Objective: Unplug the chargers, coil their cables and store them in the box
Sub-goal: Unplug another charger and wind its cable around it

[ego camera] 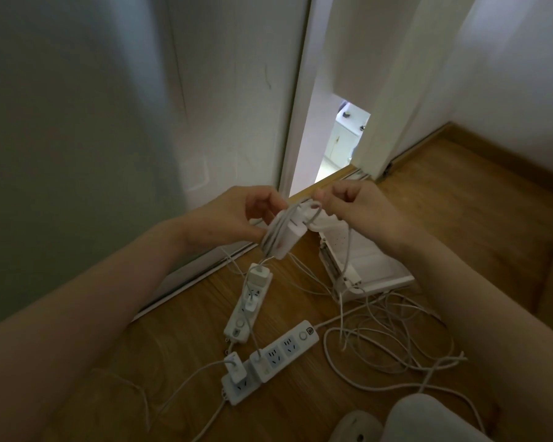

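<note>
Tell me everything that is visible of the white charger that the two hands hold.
The charger is a white block, plastic by its look, held tilted above the wooden floor. Its white cable is wound around it in several loops. The left hand grips its upper end; the right hand pinches a cable loop at the top.

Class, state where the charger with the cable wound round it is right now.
Head view, centre: the left hand grips the charger in the air, the right hand pinches its cable, above the far power strip.
</note>
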`<state>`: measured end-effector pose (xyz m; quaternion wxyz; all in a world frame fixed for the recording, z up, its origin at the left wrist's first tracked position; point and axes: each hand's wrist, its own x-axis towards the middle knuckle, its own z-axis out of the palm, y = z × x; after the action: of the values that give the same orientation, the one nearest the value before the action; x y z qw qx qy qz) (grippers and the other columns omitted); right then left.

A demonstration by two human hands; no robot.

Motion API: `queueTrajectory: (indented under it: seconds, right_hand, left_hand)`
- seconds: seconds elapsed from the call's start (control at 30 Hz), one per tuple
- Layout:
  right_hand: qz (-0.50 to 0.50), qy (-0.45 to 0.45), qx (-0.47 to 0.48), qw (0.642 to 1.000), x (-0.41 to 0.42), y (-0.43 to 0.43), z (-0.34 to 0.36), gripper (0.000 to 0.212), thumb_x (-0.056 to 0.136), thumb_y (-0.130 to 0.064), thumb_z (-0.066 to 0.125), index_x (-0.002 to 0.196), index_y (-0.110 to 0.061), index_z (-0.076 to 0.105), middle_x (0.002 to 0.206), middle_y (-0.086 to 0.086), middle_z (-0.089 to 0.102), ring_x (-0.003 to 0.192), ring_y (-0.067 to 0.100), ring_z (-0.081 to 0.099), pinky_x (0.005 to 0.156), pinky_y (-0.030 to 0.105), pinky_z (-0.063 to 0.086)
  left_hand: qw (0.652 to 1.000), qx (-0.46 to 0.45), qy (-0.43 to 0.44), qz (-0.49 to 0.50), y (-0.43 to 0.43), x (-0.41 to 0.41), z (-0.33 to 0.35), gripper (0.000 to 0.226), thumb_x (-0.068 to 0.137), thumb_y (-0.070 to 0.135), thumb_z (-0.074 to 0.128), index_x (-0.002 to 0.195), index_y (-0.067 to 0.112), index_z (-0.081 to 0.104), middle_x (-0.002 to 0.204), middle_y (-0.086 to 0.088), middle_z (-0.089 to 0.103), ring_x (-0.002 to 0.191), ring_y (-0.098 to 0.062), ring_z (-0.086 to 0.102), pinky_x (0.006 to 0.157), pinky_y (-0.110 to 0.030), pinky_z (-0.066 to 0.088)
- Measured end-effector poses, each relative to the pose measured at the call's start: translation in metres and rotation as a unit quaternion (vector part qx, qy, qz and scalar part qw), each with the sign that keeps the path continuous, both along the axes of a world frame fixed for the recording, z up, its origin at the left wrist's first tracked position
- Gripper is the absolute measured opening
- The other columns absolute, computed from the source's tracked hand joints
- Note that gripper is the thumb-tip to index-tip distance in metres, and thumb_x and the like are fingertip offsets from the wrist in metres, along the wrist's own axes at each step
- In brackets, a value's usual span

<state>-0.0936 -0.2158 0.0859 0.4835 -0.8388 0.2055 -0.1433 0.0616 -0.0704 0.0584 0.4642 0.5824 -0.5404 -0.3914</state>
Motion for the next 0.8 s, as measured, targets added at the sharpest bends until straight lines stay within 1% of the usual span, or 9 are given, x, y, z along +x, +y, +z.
queueTrajectory:
  seconds: [0.07, 0.13, 0.2, 0.33, 0.43, 0.57, 0.63, 0.7, 0.8]
  right_hand:
    - [-0.012, -0.021, 0.067, 0.997, 0.005, 0.002, -0.013, 0.033, 0.092, -0.033, 0.050, 0.063, -0.032, 0.067, 0.059, -0.001, 0.041, 0.054, 0.004, 0.037, 0.055, 0.015, 0.035]
    - [-0.037, -0.040, 0.151, 0.987, 0.006, 0.008, -0.030, 0.028, 0.095, -0.031, 0.047, 0.078, -0.025, 0.068, 0.061, -0.003, 0.043, 0.057, 0.007, 0.039, 0.059, 0.017, 0.038]
    - [-0.058, -0.035, 0.188, 0.980, 0.006, 0.019, -0.050, 0.025, 0.096, -0.026, 0.045, 0.089, -0.018, 0.068, 0.062, -0.005, 0.047, 0.058, 0.007, 0.042, 0.060, 0.018, 0.040]
    - [-0.056, -0.008, 0.159, 0.986, 0.012, 0.043, -0.069, 0.024, 0.095, -0.023, 0.048, 0.094, -0.014, 0.070, 0.055, -0.007, 0.045, 0.043, -0.002, 0.039, 0.048, 0.010, 0.036]
    - [-0.069, 0.003, 0.106, 0.992, 0.017, 0.047, -0.070, 0.023, 0.095, -0.025, 0.049, 0.090, -0.018, 0.071, 0.056, -0.006, 0.045, 0.040, -0.002, 0.039, 0.044, 0.007, 0.033]
    - [-0.085, -0.001, 0.049, 0.995, 0.022, 0.049, -0.064, 0.025, 0.096, -0.025, 0.048, 0.090, -0.016, 0.071, 0.055, -0.007, 0.049, 0.041, -0.002, 0.042, 0.046, 0.007, 0.035]
    - [-0.080, 0.004, 0.030, 0.996, 0.023, 0.052, -0.059, 0.027, 0.096, -0.025, 0.048, 0.079, -0.023, 0.068, 0.057, -0.007, 0.052, 0.047, -0.001, 0.045, 0.054, 0.011, 0.041]
    - [-0.075, 0.013, 0.018, 0.997, 0.023, 0.054, -0.053, 0.028, 0.096, -0.025, 0.048, 0.074, -0.027, 0.065, 0.061, -0.003, 0.058, 0.054, 0.008, 0.051, 0.059, 0.020, 0.046]
    - [-0.054, 0.027, -0.014, 0.998, 0.020, 0.053, -0.045, 0.024, 0.096, -0.023, 0.047, 0.099, -0.016, 0.070, 0.064, 0.002, 0.061, 0.054, 0.015, 0.052, 0.052, 0.016, 0.044]
  left_hand:
    - [0.995, -0.027, 0.087, 0.031, 0.002, -0.003, -0.001, 0.027, 0.067, 0.003, 0.071, 0.089, 0.015, 0.060, 0.081, 0.005, 0.068, 0.076, -0.010, 0.065, 0.069, -0.019, 0.053]
    - [0.980, -0.053, 0.173, 0.078, 0.002, -0.004, -0.004, 0.033, 0.064, 0.010, 0.072, 0.096, 0.010, 0.060, 0.080, 0.005, 0.070, 0.074, -0.008, 0.067, 0.067, -0.020, 0.054]
    - [0.954, -0.068, 0.266, 0.122, -0.002, -0.005, -0.007, 0.039, 0.069, 0.010, 0.070, 0.106, 0.005, 0.059, 0.087, -0.001, 0.070, 0.080, -0.013, 0.068, 0.069, -0.028, 0.056]
    - [0.887, -0.084, 0.400, 0.214, -0.011, -0.009, -0.013, 0.022, 0.082, 0.005, 0.055, 0.104, 0.007, 0.059, 0.093, -0.007, 0.065, 0.086, -0.017, 0.067, 0.071, -0.039, 0.058]
    - [0.852, -0.083, 0.434, 0.280, -0.017, -0.006, -0.020, 0.015, 0.088, -0.001, 0.051, 0.094, 0.008, 0.061, 0.092, -0.011, 0.064, 0.088, -0.019, 0.065, 0.064, -0.040, 0.059]
    - [0.857, -0.065, 0.366, 0.356, -0.021, 0.001, -0.031, 0.022, 0.083, -0.005, 0.060, 0.102, 0.005, 0.057, 0.095, -0.010, 0.062, 0.094, -0.024, 0.062, 0.070, -0.039, 0.058]
    - [0.869, -0.078, 0.270, 0.408, -0.022, 0.003, -0.029, 0.024, 0.081, -0.002, 0.066, 0.096, 0.013, 0.056, 0.093, -0.004, 0.063, 0.088, -0.020, 0.063, 0.073, -0.034, 0.057]
    - [0.870, -0.109, 0.155, 0.456, -0.021, 0.012, -0.027, 0.028, 0.078, -0.001, 0.070, 0.094, 0.014, 0.055, 0.089, 0.001, 0.061, 0.079, -0.011, 0.061, 0.068, -0.023, 0.055]
    - [0.866, -0.129, -0.026, 0.483, -0.018, 0.029, -0.027, 0.025, 0.079, 0.000, 0.070, 0.098, 0.007, 0.056, 0.085, 0.003, 0.060, 0.070, -0.001, 0.058, 0.063, -0.016, 0.052]
